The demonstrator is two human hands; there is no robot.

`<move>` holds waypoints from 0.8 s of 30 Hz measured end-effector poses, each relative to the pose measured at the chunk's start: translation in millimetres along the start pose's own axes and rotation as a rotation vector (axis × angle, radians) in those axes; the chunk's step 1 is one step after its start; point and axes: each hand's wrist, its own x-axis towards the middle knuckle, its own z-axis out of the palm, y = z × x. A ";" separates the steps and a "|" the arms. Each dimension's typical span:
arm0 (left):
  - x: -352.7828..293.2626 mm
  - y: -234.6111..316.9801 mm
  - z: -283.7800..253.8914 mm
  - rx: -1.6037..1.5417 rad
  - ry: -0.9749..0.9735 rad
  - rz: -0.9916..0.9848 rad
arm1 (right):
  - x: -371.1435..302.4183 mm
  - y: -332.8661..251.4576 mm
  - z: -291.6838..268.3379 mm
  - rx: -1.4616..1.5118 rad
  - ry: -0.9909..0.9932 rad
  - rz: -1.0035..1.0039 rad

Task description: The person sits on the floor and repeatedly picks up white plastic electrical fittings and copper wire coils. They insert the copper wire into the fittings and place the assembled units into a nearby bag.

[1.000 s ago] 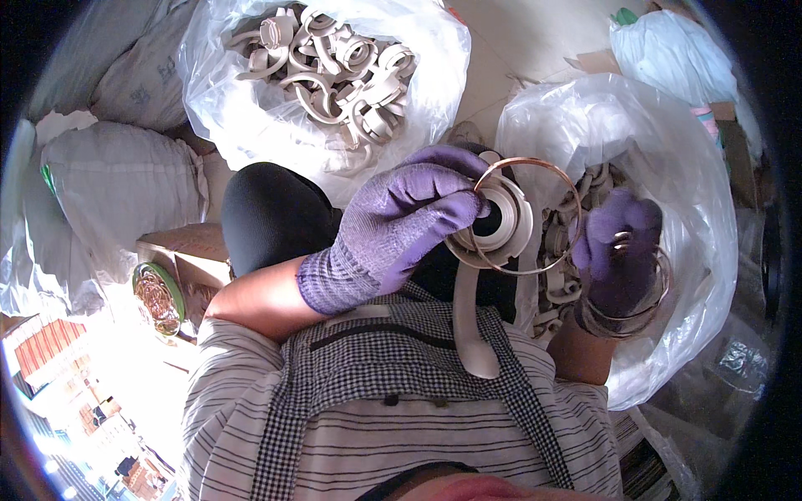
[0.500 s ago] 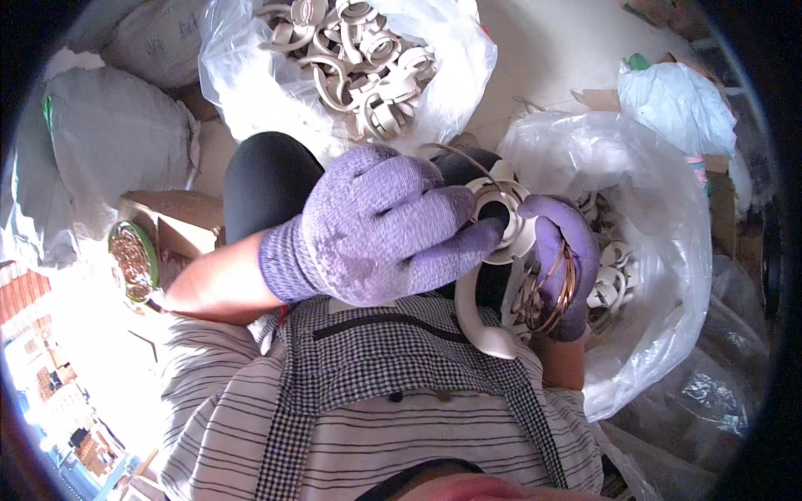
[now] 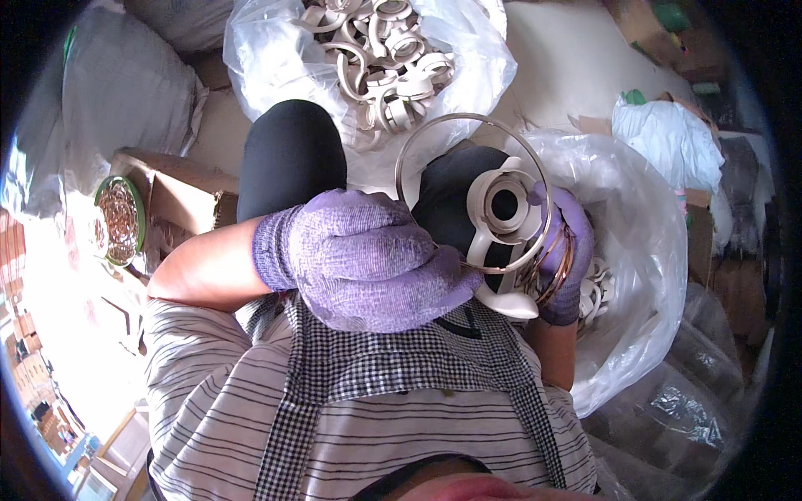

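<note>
Both hands wear purple knit gloves. My left hand point(image 3: 376, 259) pinches a thin metal ring point(image 3: 468, 125) at its lower edge, holding it around a cream plastic part. My right hand point(image 3: 568, 250) grips that cream plastic part point(image 3: 501, 209), which has a round collar with a dark hole and a curved handle below. Several more metal rings point(image 3: 553, 271) hang over the right hand's fingers. My knees in black trousers point(image 3: 288, 159) are below the hands.
A clear plastic bag point(image 3: 276, 58) of cream plastic parts lies ahead. Another clear bag point(image 3: 652, 250) with similar parts sits at the right. A green round tin of metal rings point(image 3: 119, 219) rests on a cardboard box point(image 3: 180, 188) at the left. White sacks lie at the far left.
The left hand drew back from the part's collar and now holds the metal ring around it. The cream part and right hand rose slightly, and the view shifted closer.
</note>
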 end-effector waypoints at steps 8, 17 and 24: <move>-69.0 -0.4 -56.7 0.281 -0.042 -0.400 | -2.9 11.4 3.3 -0.303 -0.058 -0.412; -287.0 18.6 -268.3 1.176 -0.326 -1.177 | -0.1 20.9 -7.1 -0.618 -0.044 -0.581; -390.6 2.5 -327.2 1.344 -0.316 -1.339 | -0.8 3.7 -1.8 -0.726 -0.101 -0.641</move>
